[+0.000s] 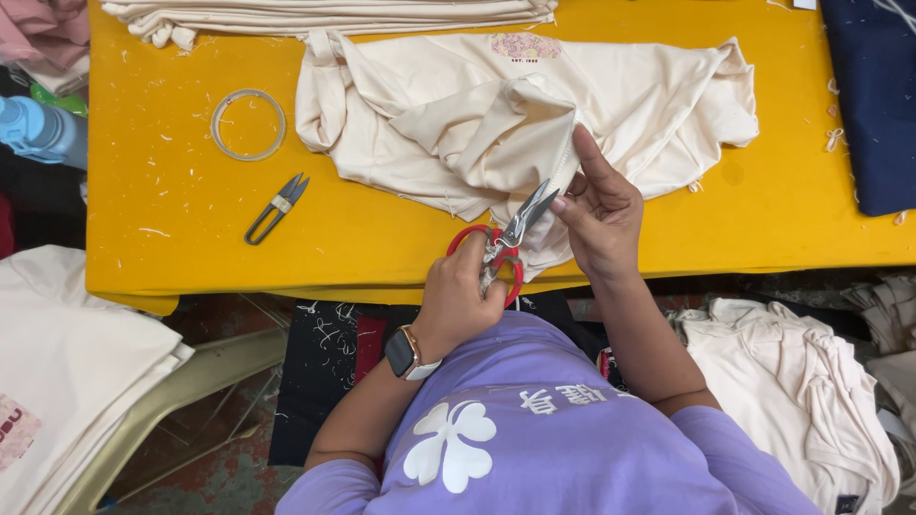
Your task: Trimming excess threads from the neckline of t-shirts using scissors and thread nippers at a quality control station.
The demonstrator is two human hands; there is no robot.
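Left hand: I see my left hand (465, 291) closed through the loops of the red-handled scissors (503, 243), fingers wrapped tight; a watch sits on that wrist at about 7 o'clock from the hand.
Right hand: my right hand (601, 215) is half closed, pinching a seam edge of the cream garment (496, 114) between thumb and fingertips, index finger stretched up along the fabric.
Scissors: blades slightly parted, tips pointing toward 1 o'clock, right at the pinched seam; I cannot tell whether a thread lies between them.
Garment: spread crumpled over the yellow table (172, 219), at 12 o'clock from both hands, its lower fold hanging over the near table edge.
Work done so far, as I judge it: white thread bits scattered across the table suggest trimming is well under way; a folded cream stack (334, 14) lies at the far edge, at 11 o'clock from the garment.
Work left, as I judge it: this piece is only partly gone over, and a loose heap of cream garments (801, 381) waits at 4 o'clock, below the table.
Spare tools: small thread snips (277, 208) lie unused at 9 o'clock from the scissors; a tape ring (248, 124) sits just beyond them toward 11 o'clock.
Other piles: folded cream cloth (67, 362) at 8 o'clock; dark blue fabric (873, 95) at 2 o'clock.
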